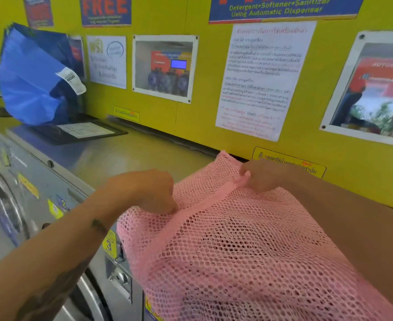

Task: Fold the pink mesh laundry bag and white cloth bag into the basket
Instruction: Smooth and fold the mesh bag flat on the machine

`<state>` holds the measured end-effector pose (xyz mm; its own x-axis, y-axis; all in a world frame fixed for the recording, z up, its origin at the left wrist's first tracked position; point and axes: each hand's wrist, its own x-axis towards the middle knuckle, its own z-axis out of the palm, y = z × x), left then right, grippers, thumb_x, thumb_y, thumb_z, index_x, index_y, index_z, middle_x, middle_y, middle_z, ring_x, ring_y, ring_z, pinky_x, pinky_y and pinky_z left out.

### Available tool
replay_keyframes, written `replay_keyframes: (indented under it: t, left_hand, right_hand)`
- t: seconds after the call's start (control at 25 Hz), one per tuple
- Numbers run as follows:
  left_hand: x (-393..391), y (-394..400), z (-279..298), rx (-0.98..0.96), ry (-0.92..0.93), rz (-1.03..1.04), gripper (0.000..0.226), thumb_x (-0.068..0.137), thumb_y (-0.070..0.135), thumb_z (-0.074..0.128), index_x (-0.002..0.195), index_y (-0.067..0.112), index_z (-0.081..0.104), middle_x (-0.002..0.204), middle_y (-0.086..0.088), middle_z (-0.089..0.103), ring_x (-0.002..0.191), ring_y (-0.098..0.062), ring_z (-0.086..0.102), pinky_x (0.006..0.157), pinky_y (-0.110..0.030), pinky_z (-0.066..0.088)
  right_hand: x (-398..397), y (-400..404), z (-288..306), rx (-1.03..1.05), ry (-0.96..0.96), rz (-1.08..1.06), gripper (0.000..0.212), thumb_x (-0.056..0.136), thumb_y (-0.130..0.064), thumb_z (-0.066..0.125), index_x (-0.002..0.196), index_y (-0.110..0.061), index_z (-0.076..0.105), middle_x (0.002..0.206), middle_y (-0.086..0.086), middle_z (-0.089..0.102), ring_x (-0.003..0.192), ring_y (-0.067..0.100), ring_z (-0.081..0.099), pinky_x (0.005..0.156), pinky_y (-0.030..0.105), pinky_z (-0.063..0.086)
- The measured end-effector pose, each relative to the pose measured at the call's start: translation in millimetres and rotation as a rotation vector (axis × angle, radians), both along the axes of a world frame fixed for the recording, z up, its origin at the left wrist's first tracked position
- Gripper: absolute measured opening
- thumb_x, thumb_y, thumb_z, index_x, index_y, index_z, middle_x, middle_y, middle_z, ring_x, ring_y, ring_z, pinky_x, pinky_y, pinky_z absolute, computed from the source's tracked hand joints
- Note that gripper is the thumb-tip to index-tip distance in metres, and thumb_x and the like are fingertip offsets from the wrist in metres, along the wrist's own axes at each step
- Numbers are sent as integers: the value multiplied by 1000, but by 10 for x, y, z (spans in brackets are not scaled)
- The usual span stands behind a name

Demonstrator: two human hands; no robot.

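Pink mesh laundry bag point(248, 262) lying draped over the top of the front-loading washing machine point(40, 205), far corner reaching toward the yellow wall point(190, 117), near part spilling off the front edge toward the camera. Solid pink seam band point(211, 200) running diagonally across the mesh, from lower left up to the right; taking this as the bag's working edge and the line the fold turns on. Left hand point(153, 191) pinching closed on the mesh at the lower-left end of that band, knuckles up, fingertips buried in the fabric. Right hand point(262, 174) pinching closed on the band at its upper-right end, nearer the wall, thumb and forefinger nipping the pink strip. Band stretching taut between the two grips; bulk of the bag hanging on the near side of that line, below both hands. Judging: folding likely calling for carrying the held edge toward the body, over the hanging part, both hands travelling together to keep the edge straight. Blue bag point(31, 75) standing well apart at far left on the machine top. Basket and white cloth bag not showing in view.
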<state>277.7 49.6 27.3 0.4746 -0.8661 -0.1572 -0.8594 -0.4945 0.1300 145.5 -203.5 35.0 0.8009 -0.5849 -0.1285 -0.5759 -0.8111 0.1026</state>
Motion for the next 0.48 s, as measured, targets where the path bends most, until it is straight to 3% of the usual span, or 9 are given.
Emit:
replay_keyframes:
  t: [0.08,0.16,0.24,0.28,0.36,0.48]
  left_hand:
    - [23,-18,-77,-78,7,-22,29,86,37,58,92,10,65,99,-7,69,84,-26,63,71,-35,51]
    - [73,-31,-83,-187,21,-23,17,89,27,52,93,15,63,97,-3,66,84,-22,62,70,-34,50]
    - [132,-41,-56,-283,18,23,17,92,24,46,102,18,60,101,0,63,85,-19,57,69,-32,45]
    - [172,-49,-48,-307,-8,59,19,93,23,46,106,18,59,103,-1,62,87,-20,55,71,-31,43]
    - [256,-49,-58,-255,-71,144,23,89,25,50,109,17,57,106,-4,62,89,-24,55,76,-35,47]
    - [225,-37,26,-203,-167,214,34,83,31,54,116,19,55,107,-3,59,97,-25,56,82,-38,49]
  right_hand:
    - [-21,-4,-28,-25,-10,-7,29,94,-33,55,117,-15,58,114,4,59,99,23,57,77,35,49]
    - [3,-26,-9,-139,-143,-12,21,94,-32,55,106,-16,60,106,6,61,92,24,58,73,36,49]
    - [65,-58,36,-205,-296,-39,17,91,-20,55,107,-17,61,111,9,63,93,26,58,73,36,49]
    - [93,-76,78,-169,-266,-53,28,90,-16,55,117,-17,61,123,10,61,103,28,57,80,37,49]
    - [130,-95,162,-33,-5,-79,53,92,-21,54,144,-21,45,151,4,43,134,27,43,103,38,41]
    - [39,17,324,55,121,-39,63,93,-30,55,151,-29,32,158,-2,32,143,22,33,113,41,31]
